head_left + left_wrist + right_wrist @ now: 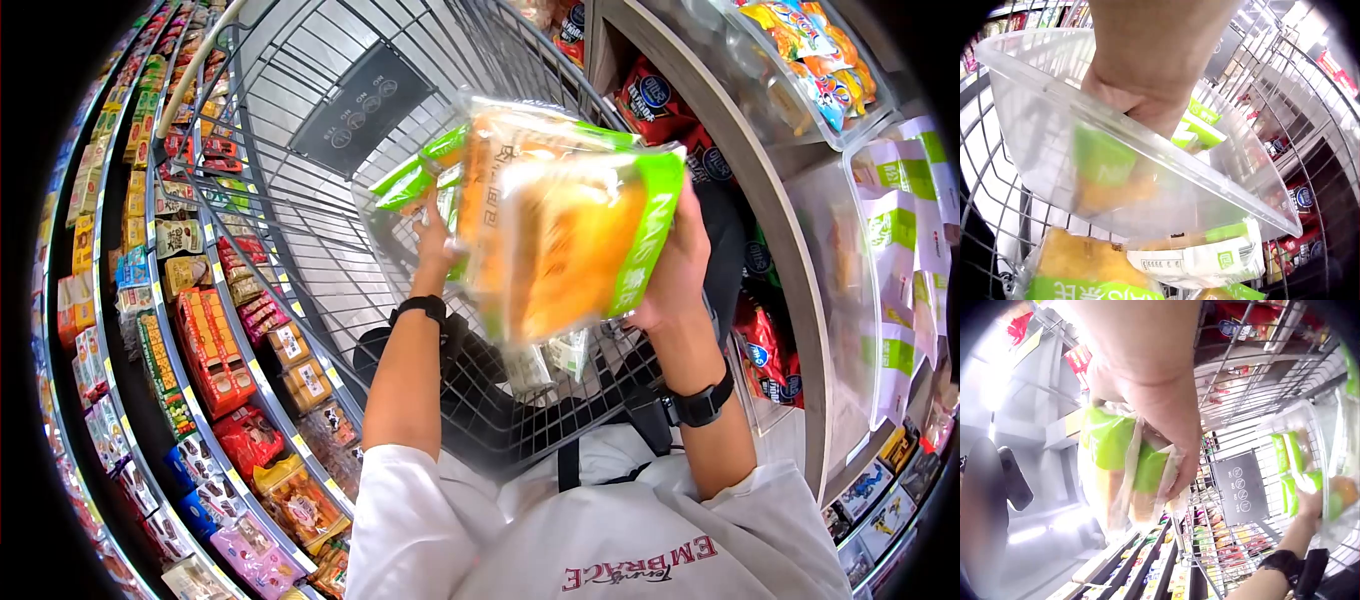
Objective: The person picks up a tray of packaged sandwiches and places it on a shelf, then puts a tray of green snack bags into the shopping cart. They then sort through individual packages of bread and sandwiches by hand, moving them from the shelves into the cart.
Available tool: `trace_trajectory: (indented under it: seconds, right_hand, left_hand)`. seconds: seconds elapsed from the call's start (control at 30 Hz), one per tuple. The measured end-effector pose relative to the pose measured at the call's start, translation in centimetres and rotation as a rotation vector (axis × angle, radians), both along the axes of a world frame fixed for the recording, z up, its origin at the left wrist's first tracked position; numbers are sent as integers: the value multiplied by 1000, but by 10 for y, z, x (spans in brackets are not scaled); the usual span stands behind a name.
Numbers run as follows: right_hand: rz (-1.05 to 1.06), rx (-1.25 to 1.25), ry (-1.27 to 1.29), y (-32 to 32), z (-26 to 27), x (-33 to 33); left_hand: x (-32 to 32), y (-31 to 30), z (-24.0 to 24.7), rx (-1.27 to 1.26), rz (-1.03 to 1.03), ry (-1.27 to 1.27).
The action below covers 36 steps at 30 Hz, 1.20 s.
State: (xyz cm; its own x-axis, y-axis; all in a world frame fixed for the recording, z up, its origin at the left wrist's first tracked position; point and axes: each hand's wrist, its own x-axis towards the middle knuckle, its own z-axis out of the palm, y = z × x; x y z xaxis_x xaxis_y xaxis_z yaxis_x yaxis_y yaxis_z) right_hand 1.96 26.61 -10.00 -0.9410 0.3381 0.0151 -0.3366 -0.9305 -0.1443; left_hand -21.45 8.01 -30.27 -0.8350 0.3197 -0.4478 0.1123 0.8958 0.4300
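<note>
Now the right hand [680, 265] has its grip clamped on the bread packs [585, 235] over the shopping cart [360, 100], while the left hand [432, 240], inside the clear bin [1147, 148], pinches green-banded packets [1291, 454].

"EMBRACE" runs across the shirt [640, 560], below both hands. Ahead of the left hand [432, 238], the cart's grey panel [362, 108] repeats "NO". The bread packet [580, 245] in the right hand [680, 260] shows "NA", the rest blurred; red bags' [655, 95] lettering, I can't make out.
</note>
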Motion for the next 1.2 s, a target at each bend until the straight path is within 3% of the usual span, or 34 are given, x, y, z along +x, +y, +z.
trace_trajectory:
  seconds: [0.07,0.1,0.13,0.23,0.43,0.57,0.67,0.8,0.9,1.03,1.07,1.13,1.2]
  right_hand:
    - [-36,162,-139,2,-2,7]
    - [-16,100,77,4,-4,7]
    - [-11,97,79,3,-1,7]
    - [-30,182,-184,1,9,9]
    - [-55,215,-212,8,15,22]
    - [-65,77,-157,9,18,26]
    - [43,37,59,14,19,33]
    - [61,71,96,15,27,39]
    - [47,59,-22,11,26,43]
    - [28,195,-62,-4,28,44]
    - [-18,259,-128,-7,27,43]
    - [23,218,-67,-11,28,48]
    - [40,355,-184,-13,27,52]
  left_hand:
    - [5,3,6,-19,29,10]
    - [11,-2,17,50,-12,29]
    - [16,-6,29,118,-52,50]
    - [6,-10,4,86,-70,102]
    - [2,-18,-1,85,-73,162]
    - [8,-15,27,97,-102,172]
    - [4,-17,51,162,-67,187]
    - [5,-19,94,267,-53,206]
    - [22,-25,131,680,-27,102]
    - [65,-41,188,912,172,-43]
    - [74,-48,196,917,177,-38]
    - [92,-65,207,1213,278,-188]
    - [109,-82,213,1284,287,-212]
